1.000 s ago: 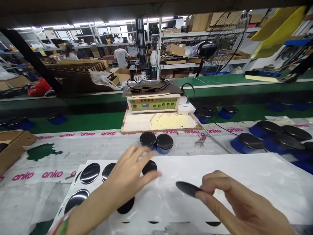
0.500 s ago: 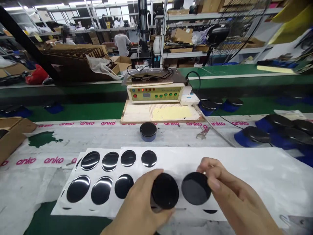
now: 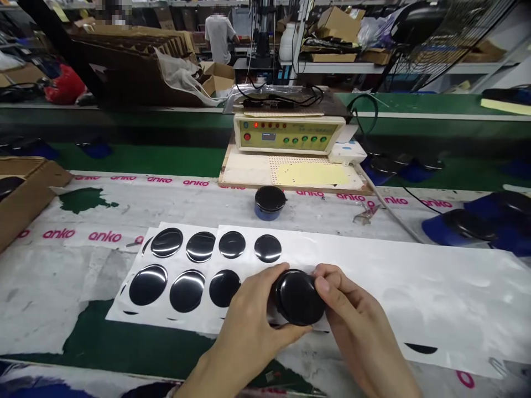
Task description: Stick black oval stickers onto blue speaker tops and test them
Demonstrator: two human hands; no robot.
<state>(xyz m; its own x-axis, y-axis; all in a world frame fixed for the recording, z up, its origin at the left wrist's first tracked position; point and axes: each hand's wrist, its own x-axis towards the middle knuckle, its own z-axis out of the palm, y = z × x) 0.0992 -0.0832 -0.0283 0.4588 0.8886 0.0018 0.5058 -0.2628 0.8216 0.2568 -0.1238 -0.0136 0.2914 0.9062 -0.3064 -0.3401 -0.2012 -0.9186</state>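
My left hand [image 3: 253,312] is wrapped round a round black part [image 3: 275,301], its face turned up towards me. My right hand [image 3: 359,318] pinches the right edge of a thin glossy black disc sticker [image 3: 302,298], which lies over that face and covers most of it. Whether the sticker's whole underside touches the face, I cannot tell. Below both hands, white backing sheets [image 3: 357,254] lie overlapped on the bench; rows of matching black disc stickers [image 3: 186,290] remain on their left part. A blue round part with a black top [image 3: 269,202] stands upright just beyond the sheets.
A control box with lit buttons [image 3: 286,135] sits on a wooden board [image 3: 249,168] at the back. More blue parts with black tops [image 3: 468,226] cluster at the right. A cardboard box [image 3: 33,193] stands at the left edge. A person [image 3: 219,36] is far behind.
My right hand has moved left, bringing the disc sticker from beside the round part onto its face. The camera has tilted down, so the bench sits higher in view.
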